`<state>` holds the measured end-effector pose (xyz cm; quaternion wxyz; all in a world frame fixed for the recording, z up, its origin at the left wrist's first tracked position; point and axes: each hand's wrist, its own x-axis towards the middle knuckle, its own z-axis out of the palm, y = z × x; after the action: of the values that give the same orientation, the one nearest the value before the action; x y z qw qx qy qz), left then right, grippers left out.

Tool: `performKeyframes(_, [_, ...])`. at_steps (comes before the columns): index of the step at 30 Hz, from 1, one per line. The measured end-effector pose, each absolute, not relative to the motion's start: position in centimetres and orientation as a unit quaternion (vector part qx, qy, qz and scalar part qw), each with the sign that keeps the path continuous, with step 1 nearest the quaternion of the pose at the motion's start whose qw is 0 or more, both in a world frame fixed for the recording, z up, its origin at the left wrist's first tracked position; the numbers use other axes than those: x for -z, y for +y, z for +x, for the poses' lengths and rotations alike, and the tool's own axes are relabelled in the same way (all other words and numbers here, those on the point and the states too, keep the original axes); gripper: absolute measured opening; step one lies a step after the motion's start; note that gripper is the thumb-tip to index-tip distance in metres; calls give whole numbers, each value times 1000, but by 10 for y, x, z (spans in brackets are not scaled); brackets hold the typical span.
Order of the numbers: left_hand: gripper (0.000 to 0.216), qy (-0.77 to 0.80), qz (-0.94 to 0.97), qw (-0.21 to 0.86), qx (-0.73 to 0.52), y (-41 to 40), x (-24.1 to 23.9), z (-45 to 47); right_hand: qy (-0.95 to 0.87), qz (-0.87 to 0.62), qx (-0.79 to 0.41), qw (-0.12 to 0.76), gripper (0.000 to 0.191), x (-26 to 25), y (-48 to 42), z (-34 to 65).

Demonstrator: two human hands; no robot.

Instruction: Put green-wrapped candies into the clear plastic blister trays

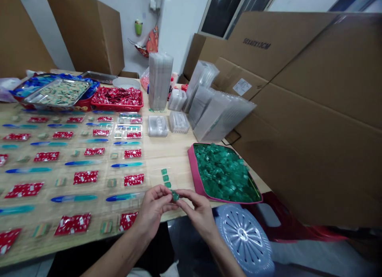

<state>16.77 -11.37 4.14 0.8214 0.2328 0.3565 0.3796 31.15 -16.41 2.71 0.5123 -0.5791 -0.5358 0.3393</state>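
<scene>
A small green translucent piece (175, 196) is pinched between the fingertips of my left hand (152, 211) and my right hand (199, 211), close to the table's front edge. Its exact kind is too small to make out. Just beyond my fingers, small green squares (165, 178) lie in a short row on the table. To the right stands a pink-rimmed bin (195, 175) heaped with similar green pieces (221, 169). Left of my hands are clear plastic trays holding blue pens (124, 197), red dotted packets (134, 179) and striped blocks (111, 183).
A red basket (142, 103) of red packets and a metal tray (32, 100) of small pieces sit at the back left. Stacked clear plastic trays (160, 82) stand at the back. Large cardboard boxes (322, 129) wall the right side, with a grey-blue stool (243, 239) below.
</scene>
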Motion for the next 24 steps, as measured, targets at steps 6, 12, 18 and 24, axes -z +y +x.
performKeyframes(6, [27,349,205,853,-330,-115,-36,169,-508,-554,-399,525,17,-24,-167,314])
performKeyframes(12, [26,352,183,861,-318,-116,-34,168,-522,-530,-402,535,15,-26,-168,311])
performKeyframes(18, [20,374,201,850,-311,-119,-40,167,-546,-531,-382,523,10,-28,-168,309])
performKeyframes(24, [22,366,203,842,-341,-124,-37,171,-475,-544,-412,555,12,-18,-171,309])
